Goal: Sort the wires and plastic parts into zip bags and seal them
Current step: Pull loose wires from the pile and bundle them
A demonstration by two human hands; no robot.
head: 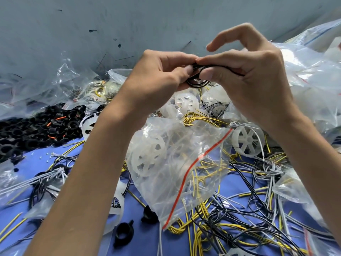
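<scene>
Both hands are raised above the pile and meet at a small coil of black wire (197, 84). My left hand (158, 76) pinches the coil from the left between thumb and fingers. My right hand (245, 78) pinches it from the right, its index finger lifted and curled above. Below them lies a clear zip bag (177, 170) with a red seal strip, holding white plastic wheels. A loose white wheel (247, 141) lies to its right. Yellow, grey and black wires (239, 215) are tangled over the blue table (147, 241).
A heap of black plastic rings (36, 130) covers the left side. Two black parts (123, 233) lie near the front. More clear bags (313, 74) are piled at the right and the back left, against a grey wall (129, 21).
</scene>
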